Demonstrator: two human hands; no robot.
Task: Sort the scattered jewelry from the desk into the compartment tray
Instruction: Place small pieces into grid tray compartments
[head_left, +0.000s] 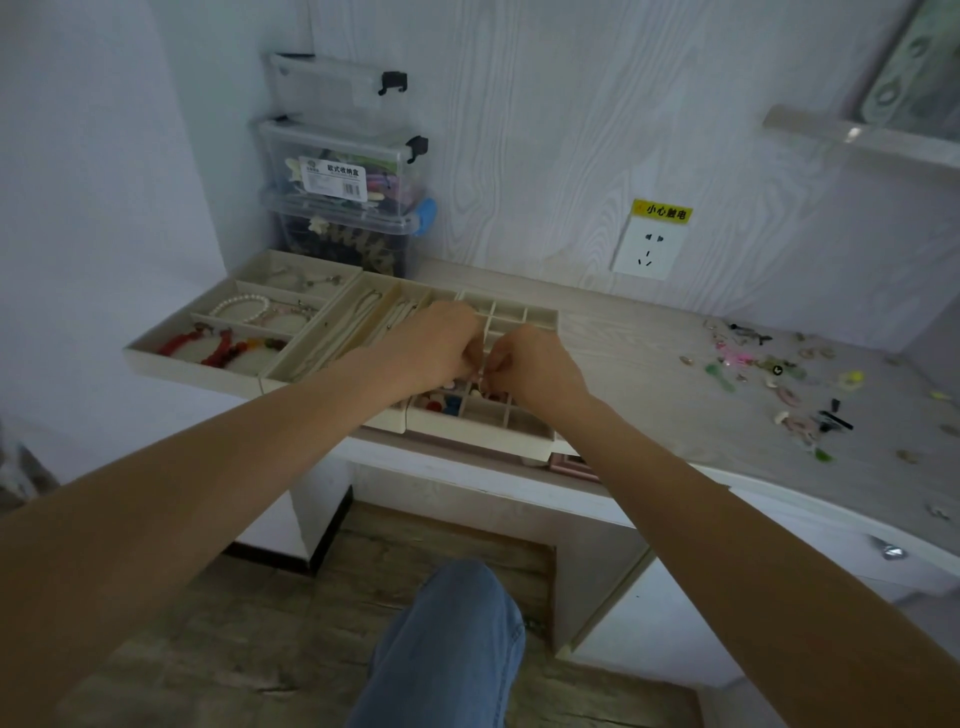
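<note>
Broadly, the pale desk (649, 364) fills the middle, its right end cut off by the frame edge. Cream compartment trays (218, 364) sit along its left part, holding bracelets and chains; the gridded tray (519, 312) is largely hidden by the hands. Scattered jewelry (769, 374) lies well apart to the right, too small to identify piece by piece. Over the grid, the left hand (436, 348) and right hand (535, 364) meet, fingertips curled inward, pinching something tiny that cannot be made out.
</note>
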